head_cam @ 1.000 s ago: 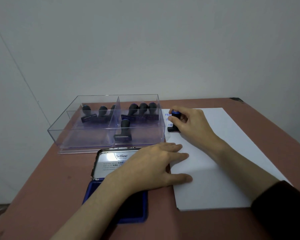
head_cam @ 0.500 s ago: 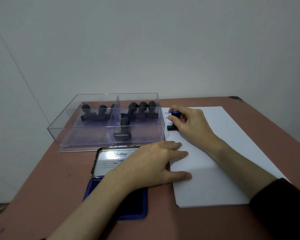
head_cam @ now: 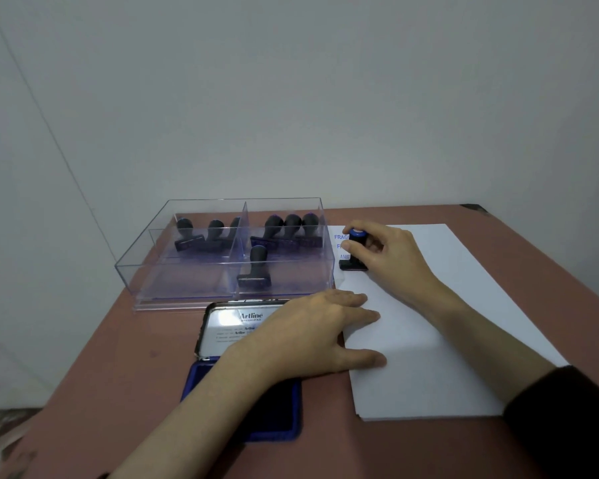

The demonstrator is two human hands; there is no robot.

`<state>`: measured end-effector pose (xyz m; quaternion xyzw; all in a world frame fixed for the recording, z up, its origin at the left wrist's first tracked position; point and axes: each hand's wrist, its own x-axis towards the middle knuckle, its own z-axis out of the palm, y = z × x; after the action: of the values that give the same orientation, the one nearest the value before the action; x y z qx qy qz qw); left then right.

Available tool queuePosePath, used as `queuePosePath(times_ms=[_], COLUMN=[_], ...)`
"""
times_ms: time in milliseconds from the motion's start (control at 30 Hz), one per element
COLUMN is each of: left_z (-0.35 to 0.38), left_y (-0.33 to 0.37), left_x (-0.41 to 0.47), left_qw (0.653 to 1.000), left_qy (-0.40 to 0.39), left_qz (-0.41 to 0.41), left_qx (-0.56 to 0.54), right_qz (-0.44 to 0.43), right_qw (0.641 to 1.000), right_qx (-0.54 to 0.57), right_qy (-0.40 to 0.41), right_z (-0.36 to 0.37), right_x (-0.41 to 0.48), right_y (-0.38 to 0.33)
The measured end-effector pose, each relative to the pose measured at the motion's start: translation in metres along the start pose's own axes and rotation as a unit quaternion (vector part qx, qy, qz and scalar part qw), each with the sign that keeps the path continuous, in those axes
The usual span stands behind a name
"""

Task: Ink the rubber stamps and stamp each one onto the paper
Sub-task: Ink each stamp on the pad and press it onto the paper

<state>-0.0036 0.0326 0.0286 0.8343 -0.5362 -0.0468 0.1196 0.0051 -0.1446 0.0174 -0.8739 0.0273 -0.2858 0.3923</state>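
Clear tray [head_cam: 281, 199], perhaps seven stamps [head_cam: 256, 267] inside

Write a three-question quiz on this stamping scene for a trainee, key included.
1. How many stamps stand in the clear box's right compartment?
2. True or false: the right hand grips an upright stamp on the paper.
3. The left hand rests flat on: A the paper's edge, B the clear box, C a stamp.
Key: 1 four; 2 true; 3 A.
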Motion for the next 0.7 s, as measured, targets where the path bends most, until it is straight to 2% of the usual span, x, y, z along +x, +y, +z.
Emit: queuePosePath(times_ms=[167,333,467,700], left_z=[0.005,-0.004,-0.018,-0.007], left_y=[-0.002,-0.007,-0.027,-0.066], left_x=[0.003,-0.013,-0.046,-0.095], left_qw=[1.000,0.981,0.961,0.922], left_qy=[0.026,0.175,0.244,0.315], left_qz=[0.001,-0.010,-0.085,-0.214], left_qx=[-0.014,-0.082,-0.098,-0.067], right_qz=[0.040,0.030,0.008,-0.102], right_qw=[0.996,0.996,0.997,0.994], right_qx=[0.064,0.048,0.035,0.044], right_qy=[0.048,0.071,0.070,-0.004], right_z=[-0.011,-0.023,-0.018,0.027], right_x=[0.001,-0.021,-0.052,-0.095], right_y=[-0.005,-0.027,-0.052,-0.105])
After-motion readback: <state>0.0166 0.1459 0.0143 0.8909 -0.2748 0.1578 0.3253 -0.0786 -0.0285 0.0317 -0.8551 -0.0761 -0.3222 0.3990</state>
